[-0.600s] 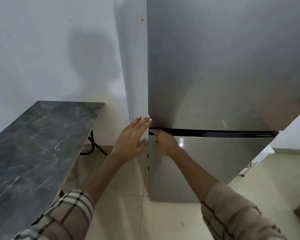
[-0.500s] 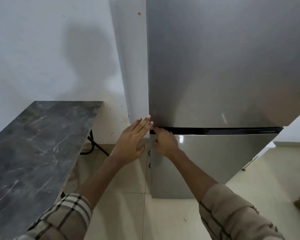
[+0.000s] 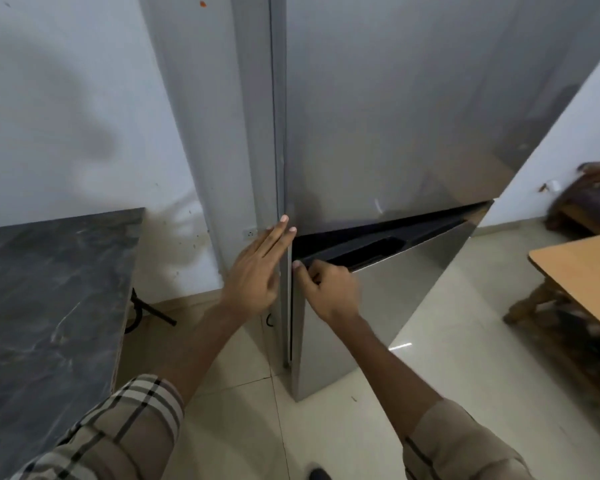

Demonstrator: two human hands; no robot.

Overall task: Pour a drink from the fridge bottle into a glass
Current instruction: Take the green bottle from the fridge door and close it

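A tall steel fridge fills the middle of the view. Its upper door (image 3: 395, 109) is closed. The lower door (image 3: 385, 306) stands slightly ajar, with a narrow gap along its left edge. My right hand (image 3: 326, 289) grips the top left corner of the lower door, fingers curled into the dark handle recess (image 3: 368, 251). My left hand (image 3: 257, 275) lies flat with straight fingers against the fridge's left edge, just beside the gap. No bottle or glass shows; the fridge's inside is hidden.
A dark marble-look table (image 3: 49, 306) stands at the left, close to the fridge. A light wooden table (image 3: 582, 271) is at the right, with dark wooden furniture (image 3: 589, 199) behind it. Pale tiled floor (image 3: 447, 341) lies between them.
The lower fridge door has swung out slightly under my right hand, opening a gap at its left edge. My left hand has stayed flat on the fridge's edge. The view shifted right.
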